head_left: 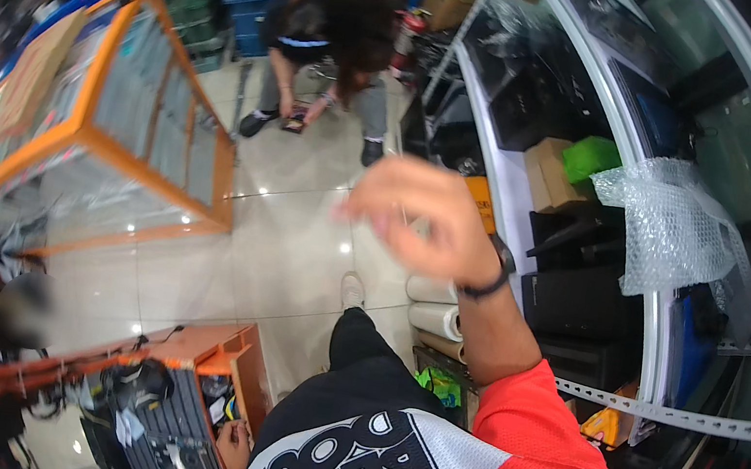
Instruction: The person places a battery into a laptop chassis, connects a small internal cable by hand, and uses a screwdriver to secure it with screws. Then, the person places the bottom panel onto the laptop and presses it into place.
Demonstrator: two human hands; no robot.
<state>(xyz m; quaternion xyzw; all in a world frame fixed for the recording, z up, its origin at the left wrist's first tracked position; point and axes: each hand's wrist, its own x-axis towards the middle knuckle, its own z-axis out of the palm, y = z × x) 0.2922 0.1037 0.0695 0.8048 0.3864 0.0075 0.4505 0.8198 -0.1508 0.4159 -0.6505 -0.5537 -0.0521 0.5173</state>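
My right hand, with a dark watch at the wrist, is raised at mid-view, blurred, its fingers loosely bent and apart with no object visible in them, beside the metal shelving. My left hand is low at the bottom, beside an orange wooden cabinet holding dark items and cables; its fingers are curled, and what they hold, if anything, is unclear. Farther up, a crouching person with dark hair holds a small dark object near the floor.
An orange-framed glass display case stands left. Boxes and bubble wrap fill the right shelves, with rolls beside them. Blue drawers and a red extinguisher are at the back. Another person is blurred at far left.
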